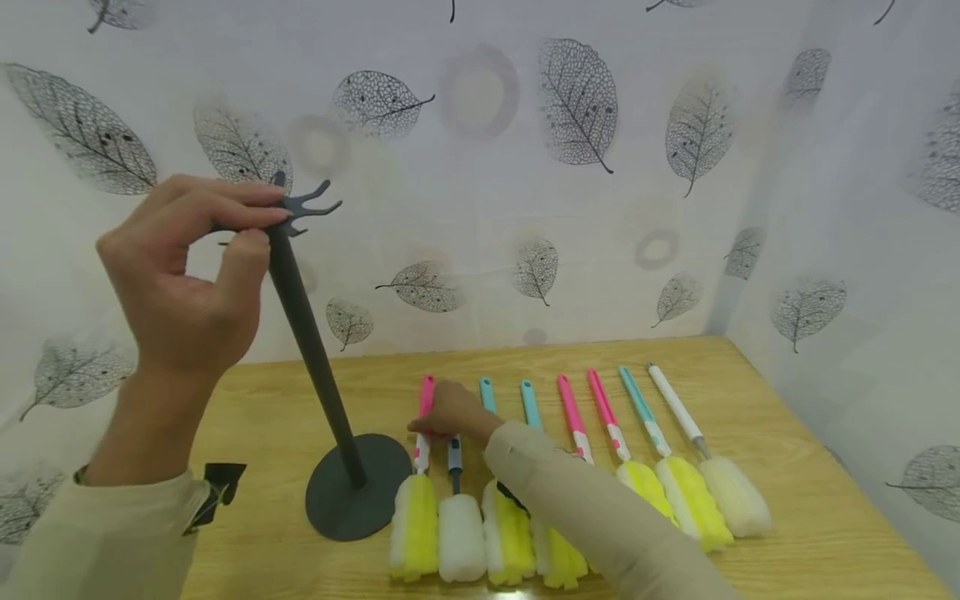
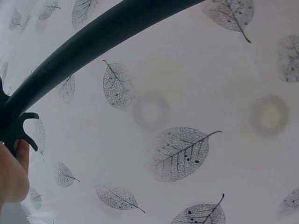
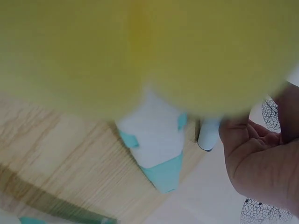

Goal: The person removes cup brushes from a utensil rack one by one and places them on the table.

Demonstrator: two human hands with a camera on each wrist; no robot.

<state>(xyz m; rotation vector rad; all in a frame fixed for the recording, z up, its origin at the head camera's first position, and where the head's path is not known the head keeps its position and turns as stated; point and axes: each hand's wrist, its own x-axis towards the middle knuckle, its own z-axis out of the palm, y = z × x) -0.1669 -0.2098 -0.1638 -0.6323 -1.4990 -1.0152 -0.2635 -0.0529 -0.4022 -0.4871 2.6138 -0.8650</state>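
Observation:
My left hand (image 1: 195, 258) pinches the top of a dark grey stand (image 1: 311, 333), at its ring of forked hooks (image 1: 307, 204). The stand leans to the left, with its round base (image 1: 356, 492) on the wooden table. My right hand (image 1: 453, 408) reaches down over a white-headed bottle brush (image 1: 461, 537), its fingers curled at the light grey handle (image 3: 209, 135), which the hand partly hides. Its thumb side crosses the pink handle (image 1: 427, 396) of the yellow-and-white bottle brush (image 1: 415, 529) at the row's left end.
Several more bottle brushes lie in a row to the right, with turquoise handles (image 1: 531, 404), pink handles (image 1: 572, 408) and a white handle (image 1: 675, 404). My right forearm covers some of them. A leaf-patterned curtain (image 1: 480, 208) hangs behind the wooden table (image 1: 247, 517).

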